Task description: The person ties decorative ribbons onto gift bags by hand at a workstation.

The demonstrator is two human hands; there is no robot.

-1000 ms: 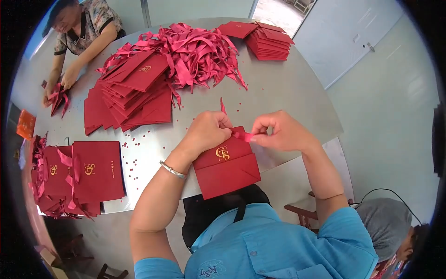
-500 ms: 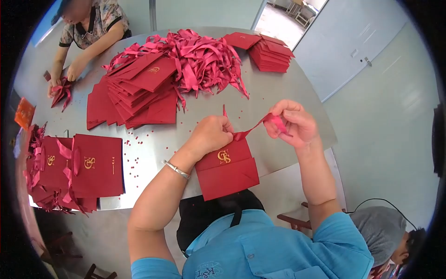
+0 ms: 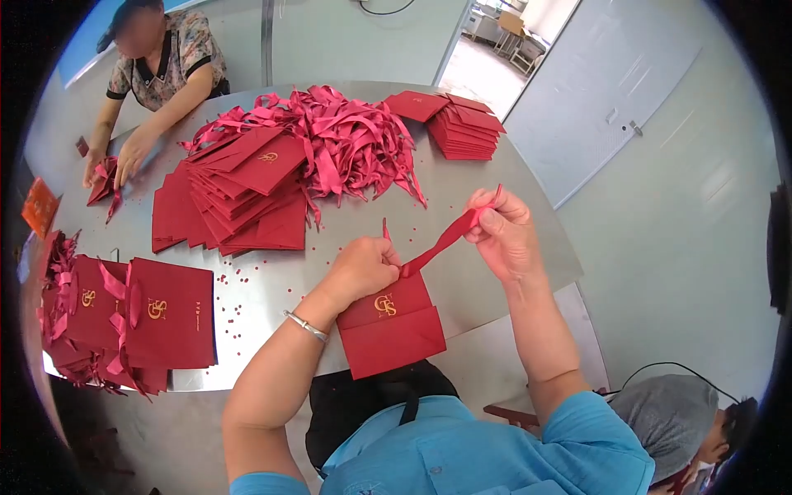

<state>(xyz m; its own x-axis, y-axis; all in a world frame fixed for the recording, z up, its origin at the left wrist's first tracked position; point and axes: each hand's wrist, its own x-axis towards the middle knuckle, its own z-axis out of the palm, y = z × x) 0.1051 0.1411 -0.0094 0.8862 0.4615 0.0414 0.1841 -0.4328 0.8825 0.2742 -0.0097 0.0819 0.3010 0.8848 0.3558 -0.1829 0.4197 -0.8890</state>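
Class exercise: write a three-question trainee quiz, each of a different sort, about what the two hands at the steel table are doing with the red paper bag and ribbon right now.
1. True or false: the left hand pins the top edge of the red paper bag.
2. What does the right hand pinch?
A. ribbon
B. bracelet
C. cable
3. Fill in: the heap of loose ribbons lies on the ____.

Key: 1 true. 2 A, the ribbon, stretched between both hands. 3 table.

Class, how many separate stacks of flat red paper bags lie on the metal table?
3: ribboned stack at near left, big fanned stack mid-table, neat stack at the far edge. The ribbon heap may hide more.
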